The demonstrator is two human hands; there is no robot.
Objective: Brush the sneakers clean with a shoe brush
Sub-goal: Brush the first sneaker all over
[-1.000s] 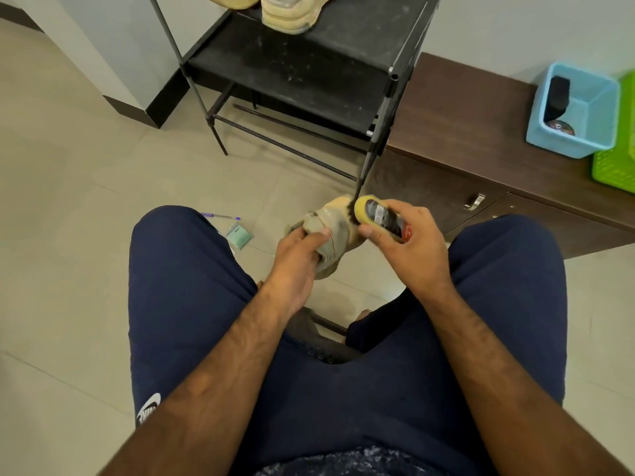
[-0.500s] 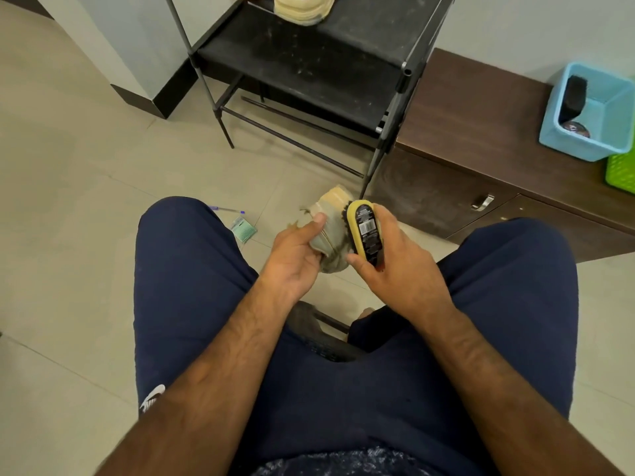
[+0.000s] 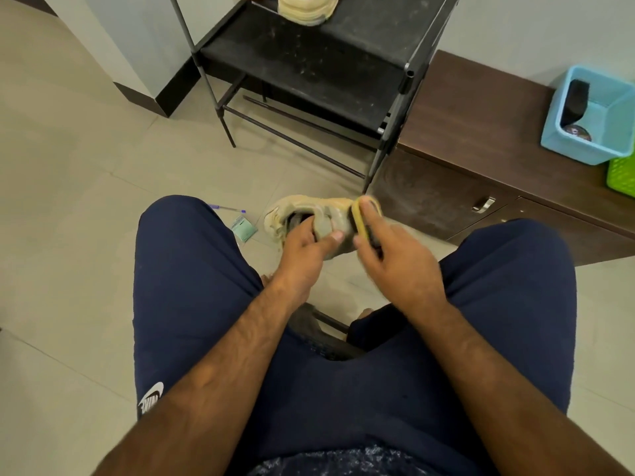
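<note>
The grip of your left hand [image 3: 302, 255] holds the tan sneaker [image 3: 292, 209] between your knees. Your right hand [image 3: 395, 266] clasps the yellow brush [image 3: 359, 219] against its right side. Your shorts [image 3: 192, 286] carry a white Nike logo [image 3: 151, 401].

One head-worn wide-angle camera, pitched down over the lap; left hand [image 3: 302, 259] and right hand [image 3: 400, 269] close, centre frame; shoe rack [image 3: 309, 63] at 12 o'clock, bench [image 3: 481, 111] at 2.

A pen [image 3: 228, 209] and green packet [image 3: 243, 228] lie on the floor [image 3: 68, 201]. A pale sneaker [image 3: 305, 10] sits on the black rack [image 3: 309, 63]. A blue bin [image 3: 563, 139] and green basket [image 3: 622, 175] stand on the cabinet [image 3: 481, 108].
</note>
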